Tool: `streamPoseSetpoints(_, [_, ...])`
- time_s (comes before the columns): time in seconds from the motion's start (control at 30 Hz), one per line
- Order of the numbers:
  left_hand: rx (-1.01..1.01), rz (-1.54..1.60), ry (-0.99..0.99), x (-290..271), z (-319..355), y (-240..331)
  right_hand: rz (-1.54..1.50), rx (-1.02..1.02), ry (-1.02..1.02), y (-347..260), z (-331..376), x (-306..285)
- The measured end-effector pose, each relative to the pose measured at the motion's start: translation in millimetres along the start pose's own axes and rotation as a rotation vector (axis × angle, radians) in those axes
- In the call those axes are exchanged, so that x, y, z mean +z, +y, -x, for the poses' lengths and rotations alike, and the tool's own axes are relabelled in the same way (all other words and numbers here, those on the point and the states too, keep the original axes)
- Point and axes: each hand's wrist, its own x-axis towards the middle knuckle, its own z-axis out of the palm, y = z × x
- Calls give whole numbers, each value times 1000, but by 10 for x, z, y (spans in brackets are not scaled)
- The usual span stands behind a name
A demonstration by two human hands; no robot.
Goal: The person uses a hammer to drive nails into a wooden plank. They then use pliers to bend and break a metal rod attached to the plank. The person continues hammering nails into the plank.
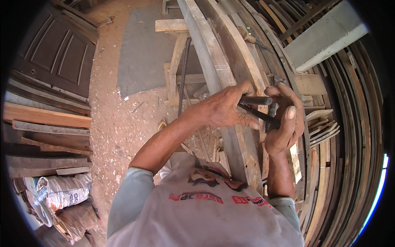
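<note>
Over the long wooden beams, both my hands are raised close together around a dark tool (256, 100) with two black rod-like arms; its exact kind is partly hidden by my fingers. My left hand (226, 106) is closed on the tool's left end, thumb below and fingers above. My right hand (289, 119) curls around the other end, its thumb upright and its fingers bent over the top. Below the hands runs a thick timber beam (214, 57), with a second beam (242, 53) beside it on the right.
A power tool (249, 37) with a cord rests on the beams farther off. To the left stand a dark panelled door (53, 49), stacked planks (49, 115) and sacks (66, 191). A wooden trestle (175, 70) with a ribbed metal bar (184, 78) is beside the beam. Planks fill the right.
</note>
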Motion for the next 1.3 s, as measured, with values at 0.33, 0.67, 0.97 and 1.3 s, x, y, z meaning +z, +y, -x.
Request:
streamPoseSetpoints(0.33, [-137, 362, 454, -188, -641, -16, -387, 245, 231, 236, -439, -119])
streamPoseSetpoints(0.67, [-93, 211, 397, -58, -552, -74, -314, 240, 245, 210, -364, 57])
streamPoseSetpoints(0.97, [-74, 278, 305, -16, -604, -105, -276, 174, 265, 187, -347, 154])
streamPoseSetpoints(1.3, [-196, 185, 287, 24, -861, -171, -307, 132, 262, 277, -494, 213])
